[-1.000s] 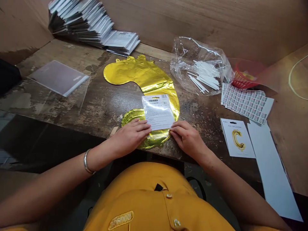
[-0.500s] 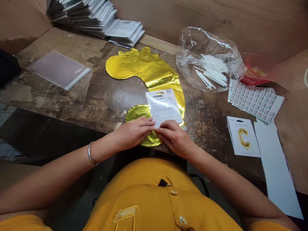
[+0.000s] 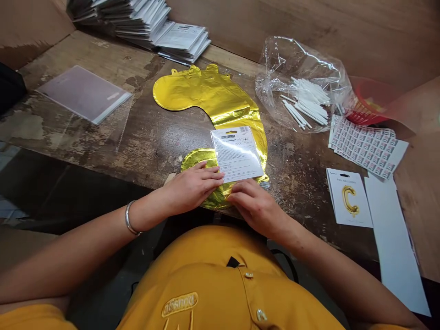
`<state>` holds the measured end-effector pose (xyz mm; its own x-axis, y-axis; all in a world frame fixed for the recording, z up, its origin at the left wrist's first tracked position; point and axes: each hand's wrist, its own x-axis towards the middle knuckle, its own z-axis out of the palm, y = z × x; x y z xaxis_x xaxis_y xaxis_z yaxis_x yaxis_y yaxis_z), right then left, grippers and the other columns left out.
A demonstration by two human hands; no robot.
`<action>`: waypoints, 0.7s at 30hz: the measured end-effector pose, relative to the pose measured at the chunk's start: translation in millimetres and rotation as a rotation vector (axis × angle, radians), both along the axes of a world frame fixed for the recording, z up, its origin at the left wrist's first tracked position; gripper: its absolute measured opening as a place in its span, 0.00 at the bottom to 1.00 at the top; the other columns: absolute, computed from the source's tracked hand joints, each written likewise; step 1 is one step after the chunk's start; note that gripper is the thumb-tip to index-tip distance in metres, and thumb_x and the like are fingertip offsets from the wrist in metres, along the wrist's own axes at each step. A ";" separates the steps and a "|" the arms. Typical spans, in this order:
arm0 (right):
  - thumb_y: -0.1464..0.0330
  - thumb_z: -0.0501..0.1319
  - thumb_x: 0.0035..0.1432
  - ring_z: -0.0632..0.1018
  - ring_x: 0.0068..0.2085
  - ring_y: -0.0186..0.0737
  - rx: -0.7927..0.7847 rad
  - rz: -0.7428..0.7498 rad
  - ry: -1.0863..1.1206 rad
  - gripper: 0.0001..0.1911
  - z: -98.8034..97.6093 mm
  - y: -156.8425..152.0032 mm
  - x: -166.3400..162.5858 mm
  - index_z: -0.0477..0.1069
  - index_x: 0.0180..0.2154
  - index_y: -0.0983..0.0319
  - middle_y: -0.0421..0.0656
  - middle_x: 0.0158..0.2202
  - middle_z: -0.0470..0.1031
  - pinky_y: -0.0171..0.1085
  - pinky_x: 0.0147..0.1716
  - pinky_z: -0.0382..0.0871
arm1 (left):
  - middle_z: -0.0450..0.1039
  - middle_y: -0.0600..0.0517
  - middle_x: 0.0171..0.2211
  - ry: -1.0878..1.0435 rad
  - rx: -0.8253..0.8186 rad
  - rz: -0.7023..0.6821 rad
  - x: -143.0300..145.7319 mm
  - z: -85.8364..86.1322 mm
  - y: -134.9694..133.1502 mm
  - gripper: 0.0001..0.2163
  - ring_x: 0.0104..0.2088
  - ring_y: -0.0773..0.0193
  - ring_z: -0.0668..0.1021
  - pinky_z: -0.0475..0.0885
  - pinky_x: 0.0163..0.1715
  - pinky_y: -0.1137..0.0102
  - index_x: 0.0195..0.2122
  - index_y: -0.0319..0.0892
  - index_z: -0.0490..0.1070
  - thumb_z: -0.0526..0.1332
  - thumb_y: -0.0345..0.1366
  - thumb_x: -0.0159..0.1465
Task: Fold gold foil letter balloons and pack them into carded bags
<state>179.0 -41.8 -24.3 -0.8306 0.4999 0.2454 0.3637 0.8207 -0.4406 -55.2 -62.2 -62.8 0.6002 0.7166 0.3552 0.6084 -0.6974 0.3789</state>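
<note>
A flat gold foil balloon (image 3: 206,94) shaped like a curved letter lies on the worn wooden table (image 3: 151,142). A white printed card (image 3: 237,153) rests on its lower part. My left hand (image 3: 192,185) lies on the balloon's near end with fingers flat, tips at the card's left lower corner. My right hand (image 3: 256,206) sits at the card's near edge, fingers curled down onto the foil below it. Whether it pinches the foil is hidden.
A clear bag of white sticks (image 3: 304,98) lies at the back right beside a red basket (image 3: 364,112). Sticker sheets (image 3: 366,146), a card with a gold C (image 3: 349,197) and a white strip (image 3: 393,247) lie at right. Stacked packs (image 3: 144,23) and clear sleeves (image 3: 84,91) lie at left.
My right hand has slid left from the card's right lower corner to under its near edge. My left hand stays pressed on the balloon's end.
</note>
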 end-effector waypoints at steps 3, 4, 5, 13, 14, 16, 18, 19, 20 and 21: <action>0.71 0.56 0.65 0.71 0.43 0.45 0.004 -0.059 -0.013 0.08 -1.7 8.7 -4.0 0.74 0.41 0.61 0.48 0.39 0.74 0.44 0.43 0.70 | 0.76 0.46 0.52 -0.023 -0.018 0.006 0.2 0.3 0.1 0.13 0.56 0.55 0.75 0.65 0.59 0.52 0.50 0.41 0.74 0.53 0.30 0.69; 0.70 0.56 0.65 0.71 0.43 0.45 -0.002 -0.053 -0.023 0.08 -3.1 12.0 -5.7 0.74 0.40 0.61 0.48 0.39 0.74 0.44 0.43 0.70 | 0.76 0.46 0.52 -0.025 -0.023 0.006 -0.1 0.5 0.2 0.13 0.56 0.55 0.75 0.65 0.59 0.52 0.50 0.41 0.74 0.53 0.30 0.69; 0.70 0.56 0.65 0.71 0.43 0.45 -0.013 -0.042 -0.031 0.08 -4.6 15.0 -7.4 0.74 0.39 0.60 0.48 0.38 0.74 0.44 0.43 0.70 | 0.76 0.46 0.51 -0.023 -0.023 0.005 -0.3 0.8 0.3 0.13 0.55 0.55 0.75 0.65 0.59 0.52 0.50 0.41 0.74 0.53 0.30 0.69; 0.73 0.56 0.63 0.70 0.41 0.43 -0.165 -0.065 0.024 0.05 -12.9 14.5 -20.1 0.67 0.33 0.60 0.46 0.36 0.71 0.42 0.41 0.68 | 0.77 0.44 0.47 -0.080 0.021 0.108 14.1 8.0 0.5 0.08 0.52 0.55 0.76 0.67 0.58 0.54 0.43 0.39 0.73 0.58 0.33 0.66; 0.73 0.55 0.63 0.70 0.41 0.43 -0.190 -0.083 0.058 0.05 -11.0 12.7 -22.2 0.66 0.33 0.60 0.46 0.36 0.71 0.42 0.41 0.68 | 0.77 0.44 0.46 -0.110 0.024 0.122 18.0 8.5 0.2 0.07 0.52 0.56 0.76 0.68 0.56 0.55 0.42 0.39 0.73 0.58 0.33 0.66; 0.72 0.55 0.63 0.70 0.41 0.43 -0.258 -0.125 0.139 0.05 -0.3 8.0 -19.7 0.64 0.33 0.60 0.46 0.36 0.70 0.42 0.42 0.68 | 0.78 0.44 0.43 -0.150 0.027 0.122 24.8 8.6 -0.7 0.07 0.50 0.57 0.77 0.71 0.53 0.56 0.37 0.39 0.73 0.56 0.32 0.67; 0.70 0.54 0.64 0.72 0.40 0.43 -0.386 -0.193 0.230 0.04 19.1 0.4 0.7 0.64 0.34 0.58 0.45 0.36 0.70 0.42 0.42 0.69 | 0.79 0.45 0.41 -0.155 0.027 0.104 28.3 7.9 -1.9 0.09 0.48 0.58 0.78 0.73 0.51 0.57 0.34 0.39 0.72 0.54 0.30 0.68; 0.69 0.54 0.65 0.73 0.39 0.43 -0.471 -0.239 0.273 0.04 30.2 -5.4 19.7 0.65 0.35 0.58 0.45 0.36 0.70 0.43 0.41 0.70 | 0.79 0.45 0.40 -0.155 0.029 0.098 28.5 7.3 -2.5 0.09 0.47 0.58 0.79 0.72 0.51 0.57 0.34 0.40 0.72 0.53 0.29 0.68; 0.67 0.54 0.65 0.74 0.38 0.43 -0.571 -0.299 0.313 0.04 40.4 -13.1 44.2 0.66 0.36 0.57 0.45 0.36 0.71 0.43 0.40 0.71 | 0.79 0.45 0.41 -0.156 0.030 0.097 27.8 6.8 -3.1 0.09 0.48 0.58 0.79 0.72 0.51 0.57 0.34 0.40 0.72 0.54 0.29 0.68; 0.66 0.55 0.64 0.75 0.36 0.45 -0.657 -0.370 0.338 0.04 48.3 -23.1 72.8 0.66 0.36 0.56 0.46 0.35 0.72 0.44 0.37 0.72 | 0.79 0.46 0.41 -0.155 0.028 0.094 26.3 6.4 -3.5 0.08 0.48 0.58 0.79 0.71 0.52 0.57 0.35 0.40 0.72 0.54 0.28 0.68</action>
<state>251.8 -64.9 24.1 -0.5178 0.8553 0.0149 0.3218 0.2109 -0.9230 -28.8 -65.7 -56.4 0.4678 0.7555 0.4587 0.6069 -0.6518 0.4548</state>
